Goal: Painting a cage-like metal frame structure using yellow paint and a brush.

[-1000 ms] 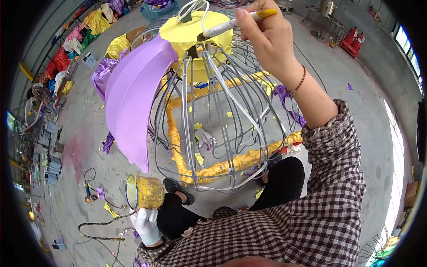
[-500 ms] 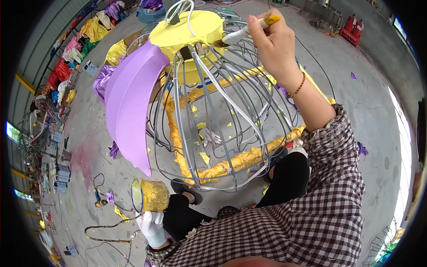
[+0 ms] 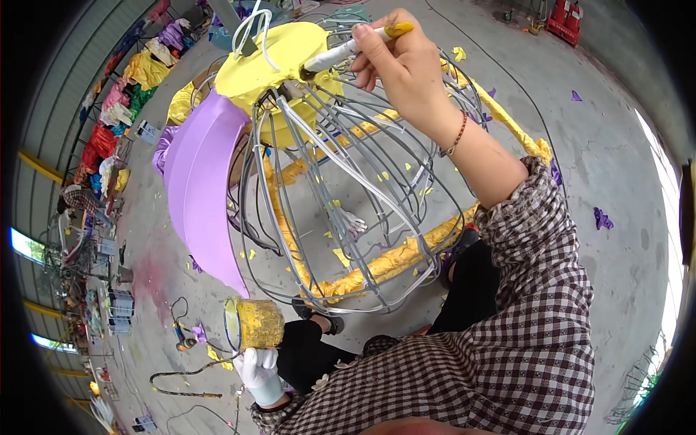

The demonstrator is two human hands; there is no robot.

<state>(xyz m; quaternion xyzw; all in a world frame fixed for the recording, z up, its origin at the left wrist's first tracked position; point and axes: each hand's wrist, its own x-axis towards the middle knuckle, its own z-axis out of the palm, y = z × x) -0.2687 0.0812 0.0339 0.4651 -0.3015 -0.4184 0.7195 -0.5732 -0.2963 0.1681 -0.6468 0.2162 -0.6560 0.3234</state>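
Note:
My bare right hand (image 3: 415, 81) pinches the white-wrapped handle of a brush (image 3: 335, 54), yellow at its upper end. The dark bristle tip meets the front right rim of a yellow fabric-covered disc (image 3: 274, 64). That disc tops a round cage of grey metal rods (image 3: 313, 181), with white cables running down it. Over the cage's left side curves a smooth purple fabric panel (image 3: 199, 190). Low on the left, my white-gloved left hand (image 3: 259, 373) is closed around the lower part of a yellow-smeared pot (image 3: 262, 324). Its contents cannot be made out.
A yellow-wrapped square base frame (image 3: 377, 272) surrounds the cage's foot, near my legs. Yellow and purple scraps and a white glove (image 3: 355, 223) lie on the floor. A hot glue gun-like tool (image 3: 183, 339) with a cord lies left. Piled coloured cloth (image 3: 145, 69) lines the far left.
The brush has moved left along the disc's rim, from its right edge toward the front. My view has shifted, so the cage sits further left. The left hand keeps its hold on the pot.

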